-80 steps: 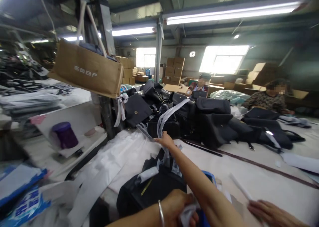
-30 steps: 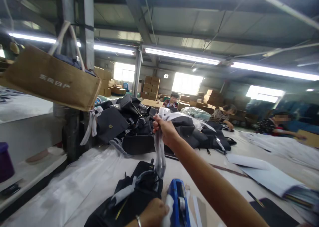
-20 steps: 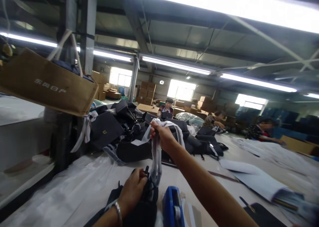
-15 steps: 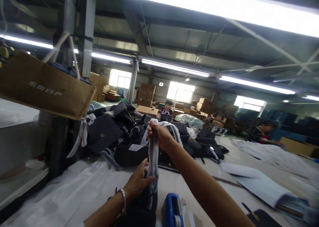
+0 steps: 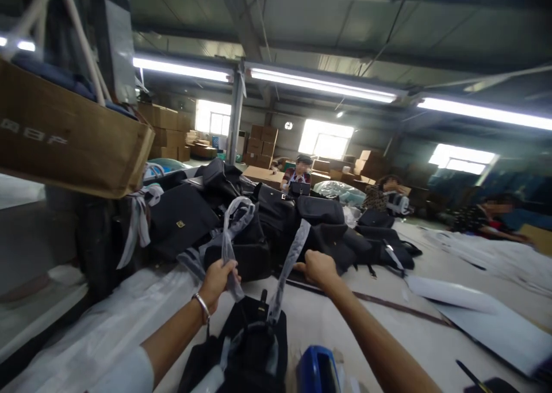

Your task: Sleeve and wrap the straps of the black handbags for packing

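Head view: left hand (image 5: 217, 282) grips one strap (image 5: 226, 233), right hand (image 5: 319, 268) (finger hold unclear) is beside another strap (image 5: 287, 269), seemingly parting them; the next move calls for steadying both.

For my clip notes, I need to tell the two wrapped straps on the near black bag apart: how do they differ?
The left strap curls over into a loop at its top, while the right strap runs fairly straight, leaning right. The left strap is in the left hand's grip; the right strap stands beside the right hand, not wrapped by its fingers. Both have translucent wrapping and rise from the black bag.
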`<control>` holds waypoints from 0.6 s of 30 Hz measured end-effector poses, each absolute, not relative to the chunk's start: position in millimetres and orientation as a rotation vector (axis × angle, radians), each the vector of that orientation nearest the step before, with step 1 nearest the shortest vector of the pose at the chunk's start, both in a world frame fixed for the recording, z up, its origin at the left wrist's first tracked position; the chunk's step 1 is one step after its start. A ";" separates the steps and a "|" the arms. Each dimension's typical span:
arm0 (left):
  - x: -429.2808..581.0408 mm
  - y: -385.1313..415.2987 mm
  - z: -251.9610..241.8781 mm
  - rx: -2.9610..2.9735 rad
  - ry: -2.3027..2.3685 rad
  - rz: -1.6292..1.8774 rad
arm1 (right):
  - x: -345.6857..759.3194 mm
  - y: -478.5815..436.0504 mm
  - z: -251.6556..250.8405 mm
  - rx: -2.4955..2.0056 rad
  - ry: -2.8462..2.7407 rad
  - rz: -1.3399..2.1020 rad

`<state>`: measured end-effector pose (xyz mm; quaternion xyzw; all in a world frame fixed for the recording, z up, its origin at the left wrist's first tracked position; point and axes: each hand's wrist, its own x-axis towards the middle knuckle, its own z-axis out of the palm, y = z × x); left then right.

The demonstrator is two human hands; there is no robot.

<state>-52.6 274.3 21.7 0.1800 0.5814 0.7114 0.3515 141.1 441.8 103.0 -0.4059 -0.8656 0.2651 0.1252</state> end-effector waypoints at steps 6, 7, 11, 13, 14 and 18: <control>-58.9 288.9 16.5 0.530 1.471 1.852 | 111.5 338.6 -21.6 -0.936 -2.572 1.288; -57.4 290.0 16.4 0.548 1.470 1.863 | 104.4 328.3 -34.5 -0.922 -2.531 1.375; -43.6 287.4 8.0 0.622 1.446 1.874 | 85.8 316.9 -52.8 -0.899 -2.394 1.598; -33.4 282.9 -3.1 0.653 1.432 1.840 | 84.0 321.9 -51.2 -0.905 -2.311 1.692; -28.6 280.3 -9.6 0.666 1.427 1.816 | 84.9 324.9 -50.8 -0.916 -2.272 1.730; -20.3 273.3 -31.8 0.698 1.410 1.701 | 97.7 330.4 -62.0 -0.976 -2.184 1.856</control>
